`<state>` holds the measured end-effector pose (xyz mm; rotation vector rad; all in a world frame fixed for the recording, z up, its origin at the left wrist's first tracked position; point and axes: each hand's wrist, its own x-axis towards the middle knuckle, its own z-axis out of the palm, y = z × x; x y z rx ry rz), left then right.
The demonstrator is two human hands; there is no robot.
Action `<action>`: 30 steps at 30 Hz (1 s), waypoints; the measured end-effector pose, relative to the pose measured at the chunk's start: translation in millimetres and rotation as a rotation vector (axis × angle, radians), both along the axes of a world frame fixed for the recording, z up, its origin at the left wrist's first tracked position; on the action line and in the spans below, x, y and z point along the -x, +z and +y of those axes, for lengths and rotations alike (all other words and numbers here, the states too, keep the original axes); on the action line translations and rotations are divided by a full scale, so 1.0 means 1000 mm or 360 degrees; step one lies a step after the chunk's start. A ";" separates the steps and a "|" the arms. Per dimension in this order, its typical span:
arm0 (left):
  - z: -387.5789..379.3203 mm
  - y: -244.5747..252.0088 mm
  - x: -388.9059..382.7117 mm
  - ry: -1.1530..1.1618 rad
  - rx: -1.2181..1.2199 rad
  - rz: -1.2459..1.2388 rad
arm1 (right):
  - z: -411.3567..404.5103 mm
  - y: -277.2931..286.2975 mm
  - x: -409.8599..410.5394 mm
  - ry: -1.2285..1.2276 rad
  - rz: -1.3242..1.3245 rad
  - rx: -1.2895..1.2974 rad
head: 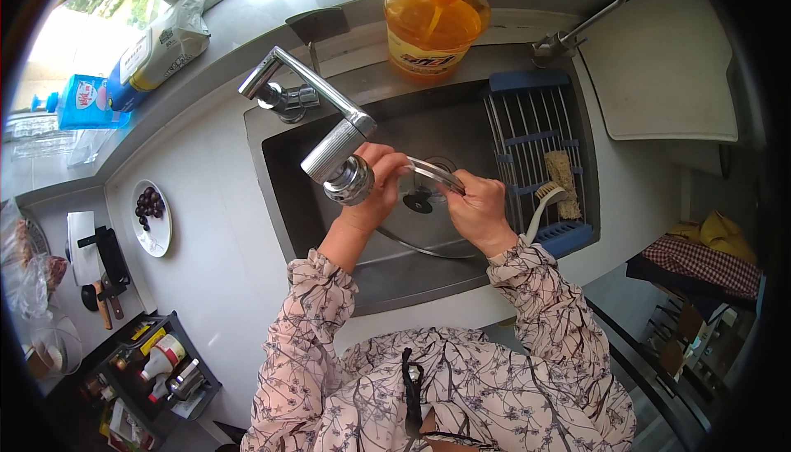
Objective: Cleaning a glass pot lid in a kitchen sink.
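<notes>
Over the sink basin (337, 254), my left hand (380, 174) and my right hand (476, 205) both grip the metal rim of what looks like a clear glass pot lid (432, 172). The lid is tilted, and the lower part of its rim curves below my hands. A dark round piece (418, 203) shows between them; whether it is the lid's knob or part of the drain is unclear. The chrome faucet (337, 149) reaches over the basin, its spout head close to my left hand and hiding part of it.
A blue-ended drying rack (511, 143) spans the sink's right side, holding a dish brush (544, 208) and a loofah scrubber (561, 183). Behind stand an orange soap pump bottle (432, 32) and a second tap (556, 47). Leftward are a plate of grapes (151, 229) and knives (108, 266).
</notes>
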<state>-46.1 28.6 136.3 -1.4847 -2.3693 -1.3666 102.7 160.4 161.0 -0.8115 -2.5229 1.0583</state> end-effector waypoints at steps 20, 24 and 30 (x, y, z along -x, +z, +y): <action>-0.042 -0.039 0.027 0.0292 -0.0472 -0.1141 | 0.003 0.005 -0.019 -0.0073 0.0350 -0.0039; -0.031 -0.031 0.017 0.0466 -0.0554 -0.1161 | 0.002 0.004 -0.023 -0.0106 0.0301 -0.0029; -0.034 -0.033 0.016 0.0543 -0.0450 -0.1364 | 0.003 0.004 -0.025 -0.0145 0.0263 -0.0036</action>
